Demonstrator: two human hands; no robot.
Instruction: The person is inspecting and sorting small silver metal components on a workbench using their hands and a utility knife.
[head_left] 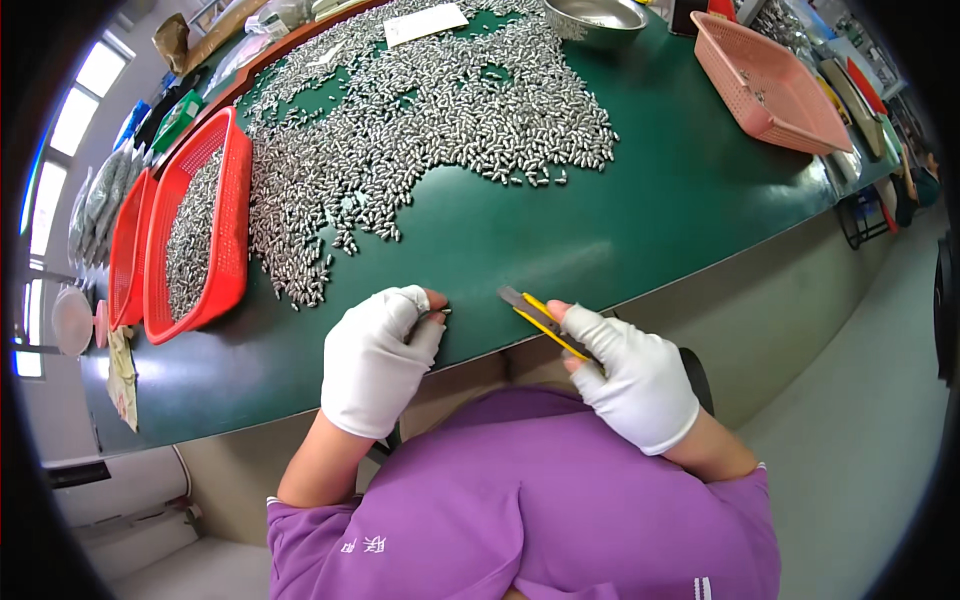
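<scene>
My left hand (382,355), in a white glove with bare fingertips, pinches a small silvery metal part (446,311) between thumb and forefinger. The part is mostly covered by the fingers. In my right hand (635,378), gloved the same way, is a yellow utility knife (545,318), its blade pointing up and left toward the left hand. Blade and metal part are apart. Both hands are over the near edge of the green table (540,240). Beyond them spreads a wide layer of small silvery metal parts (440,120), like short pins or plugs.
At the left stands a red plastic basket (238,215) with more metal parts, beside a second red basket (127,260). A pink basket (800,110) sits at the far right. A metal bowl (605,14) and a white card (425,24) lie at the back.
</scene>
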